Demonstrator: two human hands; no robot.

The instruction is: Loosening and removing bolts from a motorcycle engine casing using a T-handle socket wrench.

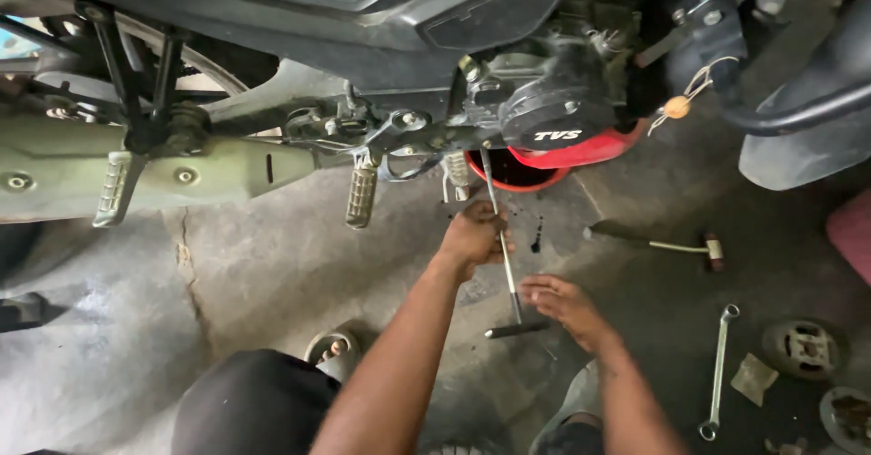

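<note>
T-handle wrench [504, 255] in left hand [474, 237], under red-trimmed engine [553, 115]

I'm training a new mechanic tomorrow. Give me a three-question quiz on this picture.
1. True or false: the left hand grips the shaft of the T-handle wrench.
2. What sits under the engine? A) red pan B) blue bucket C) cardboard box
3. Which hand is by the wrench's crossbar?

Key: 1 true. 2 A, the red pan. 3 the right hand.
</note>
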